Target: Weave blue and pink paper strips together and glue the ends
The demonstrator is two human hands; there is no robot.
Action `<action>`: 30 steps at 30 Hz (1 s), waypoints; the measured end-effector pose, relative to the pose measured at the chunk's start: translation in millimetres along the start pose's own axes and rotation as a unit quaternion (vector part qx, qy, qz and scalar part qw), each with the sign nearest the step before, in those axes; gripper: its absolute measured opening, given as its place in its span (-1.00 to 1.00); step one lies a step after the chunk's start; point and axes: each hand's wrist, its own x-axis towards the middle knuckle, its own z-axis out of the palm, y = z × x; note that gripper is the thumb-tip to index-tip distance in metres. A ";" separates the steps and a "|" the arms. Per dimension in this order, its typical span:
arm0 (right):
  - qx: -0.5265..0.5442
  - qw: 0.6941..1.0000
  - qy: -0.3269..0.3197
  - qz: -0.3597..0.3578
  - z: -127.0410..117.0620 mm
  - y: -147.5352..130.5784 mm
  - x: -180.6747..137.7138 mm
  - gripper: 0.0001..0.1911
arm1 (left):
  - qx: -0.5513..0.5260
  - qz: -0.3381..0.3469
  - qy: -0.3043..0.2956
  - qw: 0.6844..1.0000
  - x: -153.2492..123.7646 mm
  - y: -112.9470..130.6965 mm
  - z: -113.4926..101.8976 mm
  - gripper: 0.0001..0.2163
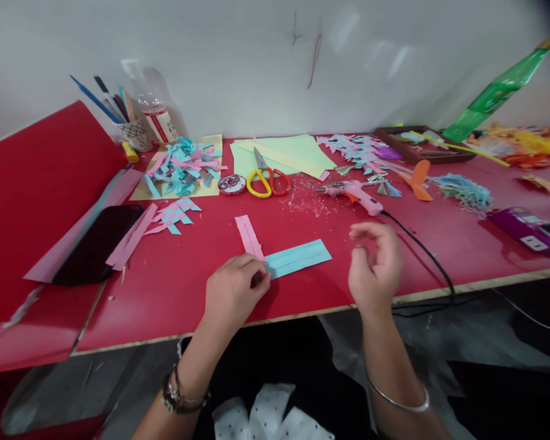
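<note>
Left hand (233, 292) holds flat pink strip (249, 237), blue strip (299, 257).

Bare left grip (236, 287): back up, fingers curled under, tips pressed down toward 1 o'clock; any pinch is hidden. Forearm comes in from 7 o'clock. Bare right grip (376, 266): at 3 o'clock of the left, held up, palm facing left, fingers loosely curled, holding nothing. Forearm from 5 o'clock.
</note>
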 end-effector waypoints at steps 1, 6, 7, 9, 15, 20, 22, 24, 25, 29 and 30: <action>0.006 0.999 -0.045 -0.020 0.0 -4.3 -1.4 -0.73 | -0.003 0.007 -0.003 1.000 -0.6 -1.6 0.3 -0.90; -0.028 0.928 -0.366 -0.067 1.9 -17.4 -9.7 -0.82 | -0.015 0.034 -0.006 0.999 -3.4 -4.4 0.4 -0.96; -0.046 0.911 -0.405 -0.064 2.2 -18.0 -11.2 -0.81 | -0.011 0.035 0.000 0.999 -4.0 -4.4 0.8 -0.93; -0.082 0.888 -0.448 -0.059 2.5 -18.3 -13.3 -0.77 | 0.004 0.030 0.017 0.999 -5.0 -4.3 2.0 -0.86; -0.134 0.878 -0.453 -0.070 3.9 -19.5 -11.9 -0.66 | 0.015 0.033 0.032 0.999 -4.5 -3.9 3.5 -0.83; -0.131 0.881 -0.451 -0.052 7.6 -20.1 -11.0 -0.69 | 0.008 0.037 0.029 0.999 -3.4 -3.3 2.6 -0.78; -0.118 0.881 -0.456 -0.042 9.7 -20.4 -10.8 -0.72 | 0.008 0.035 0.027 0.999 -3.6 -3.1 2.1 -0.76; -0.109 0.880 -0.460 -0.040 12.0 -21.3 -10.2 -0.77 | 0.011 0.036 0.023 0.999 -4.1 -2.9 1.4 -0.75; -0.109 0.880 -0.460 -0.041 13.3 -22.0 -9.7 -0.80 | 0.012 0.036 0.021 0.999 -4.4 -2.8 1.0 -0.74; -0.128 0.882 -0.449 -0.069 18.3 -26.0 -7.6 -0.91 | 0.014 0.031 0.015 0.999 -5.1 -2.1 -0.3 -0.75; -0.135 0.881 -0.446 -0.079 19.0 -26.8 -7.3 -0.92 | 0.013 0.031 0.013 0.999 -5.1 -2.1 -0.5 -0.75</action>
